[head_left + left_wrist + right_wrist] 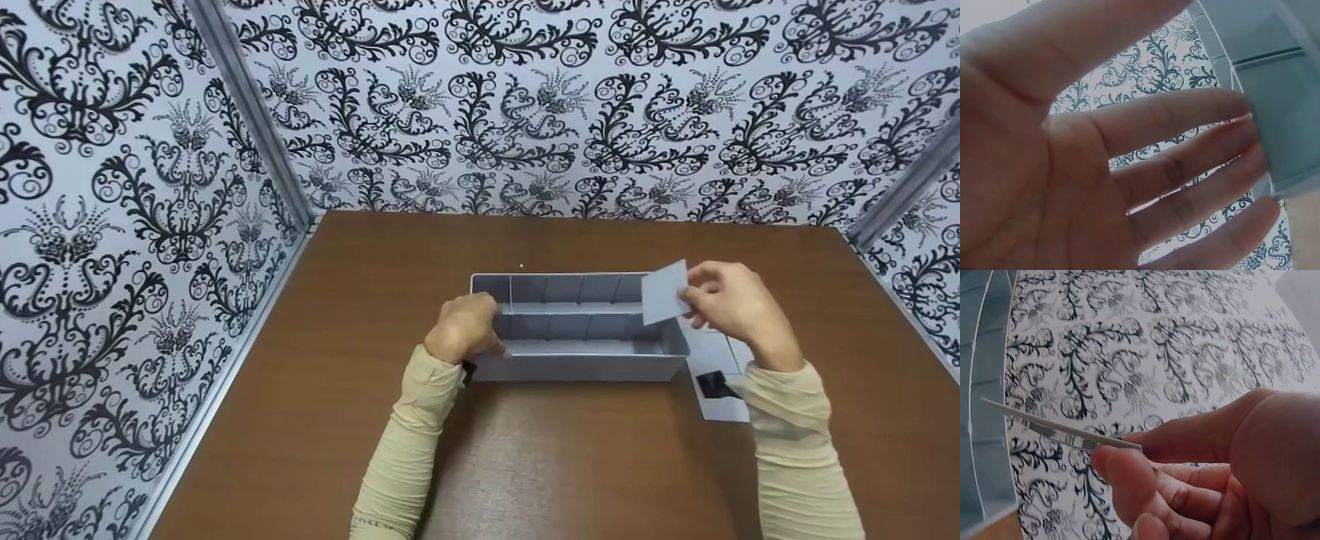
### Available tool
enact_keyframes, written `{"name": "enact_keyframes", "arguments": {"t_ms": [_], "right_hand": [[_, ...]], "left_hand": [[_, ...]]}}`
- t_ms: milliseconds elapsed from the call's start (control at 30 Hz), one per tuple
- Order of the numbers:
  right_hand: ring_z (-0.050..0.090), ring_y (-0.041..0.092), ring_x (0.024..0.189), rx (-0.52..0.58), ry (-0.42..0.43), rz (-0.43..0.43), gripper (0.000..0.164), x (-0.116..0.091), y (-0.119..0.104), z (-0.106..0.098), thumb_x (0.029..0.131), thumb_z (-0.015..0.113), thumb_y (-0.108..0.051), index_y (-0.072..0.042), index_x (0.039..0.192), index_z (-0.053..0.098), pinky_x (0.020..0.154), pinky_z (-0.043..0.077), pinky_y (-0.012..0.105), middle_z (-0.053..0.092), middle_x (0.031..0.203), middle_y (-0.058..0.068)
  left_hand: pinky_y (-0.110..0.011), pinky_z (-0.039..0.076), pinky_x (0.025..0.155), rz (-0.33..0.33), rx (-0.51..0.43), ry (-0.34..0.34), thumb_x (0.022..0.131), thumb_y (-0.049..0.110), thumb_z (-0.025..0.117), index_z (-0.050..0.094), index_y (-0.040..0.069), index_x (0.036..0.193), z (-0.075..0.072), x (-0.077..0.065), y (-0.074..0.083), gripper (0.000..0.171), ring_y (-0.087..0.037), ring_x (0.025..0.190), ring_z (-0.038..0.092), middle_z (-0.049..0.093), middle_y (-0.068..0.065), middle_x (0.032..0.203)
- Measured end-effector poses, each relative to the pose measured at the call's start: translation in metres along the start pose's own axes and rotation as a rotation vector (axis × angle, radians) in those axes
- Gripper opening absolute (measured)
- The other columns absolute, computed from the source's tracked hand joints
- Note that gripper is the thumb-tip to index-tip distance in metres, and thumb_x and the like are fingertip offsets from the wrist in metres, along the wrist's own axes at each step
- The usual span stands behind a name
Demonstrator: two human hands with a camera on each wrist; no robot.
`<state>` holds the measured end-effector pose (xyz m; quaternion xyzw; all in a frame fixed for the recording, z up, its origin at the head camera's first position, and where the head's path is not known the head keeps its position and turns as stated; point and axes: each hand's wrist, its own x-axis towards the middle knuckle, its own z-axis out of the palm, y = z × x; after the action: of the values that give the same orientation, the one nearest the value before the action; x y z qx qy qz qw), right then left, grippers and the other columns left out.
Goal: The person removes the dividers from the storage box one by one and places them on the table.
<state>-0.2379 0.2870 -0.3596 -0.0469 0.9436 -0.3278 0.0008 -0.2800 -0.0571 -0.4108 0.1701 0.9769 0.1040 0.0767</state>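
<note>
A long grey divided tray [574, 367] stands mid-table, with a lengthwise wall and a crosswise divider near its left end. My left hand [466, 326] is at that left end, its thumb by the front wall. In the left wrist view the fingers are spread and nearly straight, their tips touching the tray [1286, 112]. My right hand [731, 300] pinches a thin, square grey panel [664, 292] between thumb and fingers, raised over the tray's right end. Seen nearly edge-on in the right wrist view, the panel [1061, 424] has faint marks on its underside.
Flat pale grey panels [709, 351] lie on the brown table [360, 300] just right of the tray, partly hidden by my right forearm and a black wrist piece [712, 385]. Patterned walls [517, 112] enclose the table at the back and sides.
</note>
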Motion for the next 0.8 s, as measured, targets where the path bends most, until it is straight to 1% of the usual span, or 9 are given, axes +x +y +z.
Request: {"name": "enact_keyframes", "arguments": {"t_ms": [200,300,333,400,433,467,567,667,800], "right_hand": [[0.066,0.014,0.061,0.038,0.026,0.043,0.036,-0.01,0.025,-0.015,0.097,0.059,-0.012,0.013,0.122,0.055,0.056,0.054,0.028,0.072,0.09,0.019],[0.066,0.013,0.063,0.03,0.019,0.064,0.04,-0.016,0.042,-0.023,0.099,0.058,-0.015,0.014,0.125,0.053,0.06,0.055,0.029,0.072,0.093,0.02],[0.066,0.013,0.064,0.02,0.011,0.073,0.042,-0.018,0.048,-0.026,0.1,0.057,-0.017,0.013,0.127,0.052,0.064,0.055,0.032,0.072,0.093,0.02],[0.067,0.012,0.066,-0.017,-0.004,0.081,0.046,-0.022,0.06,-0.032,0.101,0.056,-0.023,0.012,0.13,0.051,0.074,0.054,0.042,0.072,0.094,0.018],[0.067,0.012,0.067,-0.029,-0.014,0.085,0.049,-0.024,0.066,-0.035,0.101,0.056,-0.026,0.012,0.132,0.05,0.077,0.052,0.048,0.072,0.092,0.017],[0.066,0.012,0.067,-0.039,-0.021,0.093,0.051,-0.026,0.073,-0.037,0.101,0.055,-0.028,0.011,0.133,0.049,0.078,0.051,0.05,0.073,0.09,0.016],[0.067,0.012,0.067,-0.066,-0.029,0.1,0.052,-0.032,0.092,-0.043,0.101,0.055,-0.03,0.011,0.133,0.049,0.075,0.051,0.045,0.073,0.087,0.014],[0.065,0.011,0.064,-0.082,-0.027,0.105,0.05,-0.037,0.11,-0.048,0.101,0.055,-0.028,0.011,0.132,0.051,0.061,0.049,0.03,0.073,0.082,0.011],[0.064,0.01,0.061,-0.08,-0.031,0.124,0.048,-0.041,0.13,-0.054,0.101,0.055,-0.025,0.014,0.13,0.052,0.053,0.048,0.028,0.071,0.077,0.007]], "left_hand": [[-0.046,0.053,0.08,-0.005,-0.008,-0.005,0.063,0.039,0.093,0.074,0.011,0.095,0.0,0.001,-0.004,0.047,-0.025,0.091,0.065,0.071,-0.004,0.094],[-0.047,0.053,0.081,-0.011,-0.011,-0.006,0.062,0.04,0.093,0.075,0.011,0.097,0.001,0.0,-0.006,0.049,-0.026,0.092,0.066,0.072,-0.005,0.096],[-0.047,0.053,0.081,-0.012,-0.01,-0.004,0.063,0.04,0.093,0.075,0.011,0.096,0.002,-0.001,-0.006,0.048,-0.026,0.092,0.066,0.072,-0.005,0.096],[-0.046,0.053,0.081,-0.012,-0.01,-0.001,0.063,0.041,0.093,0.074,0.011,0.094,0.003,-0.001,-0.007,0.047,-0.026,0.091,0.066,0.072,-0.005,0.095],[-0.046,0.053,0.08,-0.012,-0.01,0.002,0.062,0.041,0.093,0.074,0.011,0.093,0.003,-0.001,-0.007,0.047,-0.026,0.091,0.066,0.072,-0.005,0.095],[-0.046,0.053,0.08,-0.011,-0.011,0.003,0.062,0.041,0.093,0.074,0.011,0.093,0.004,-0.002,-0.007,0.046,-0.026,0.091,0.066,0.072,-0.005,0.094],[-0.046,0.053,0.08,-0.005,-0.019,0.001,0.062,0.04,0.093,0.074,0.012,0.092,0.004,-0.002,-0.008,0.045,-0.026,0.089,0.066,0.072,-0.005,0.093],[-0.046,0.053,0.08,-0.003,-0.021,0.001,0.062,0.04,0.093,0.075,0.012,0.094,0.004,-0.003,-0.009,0.047,-0.026,0.09,0.066,0.072,-0.005,0.094],[-0.048,0.053,0.083,-0.008,-0.02,0.0,0.062,0.039,0.093,0.075,0.009,0.099,0.004,-0.002,-0.009,0.051,-0.028,0.094,0.067,0.073,-0.007,0.099]]}}
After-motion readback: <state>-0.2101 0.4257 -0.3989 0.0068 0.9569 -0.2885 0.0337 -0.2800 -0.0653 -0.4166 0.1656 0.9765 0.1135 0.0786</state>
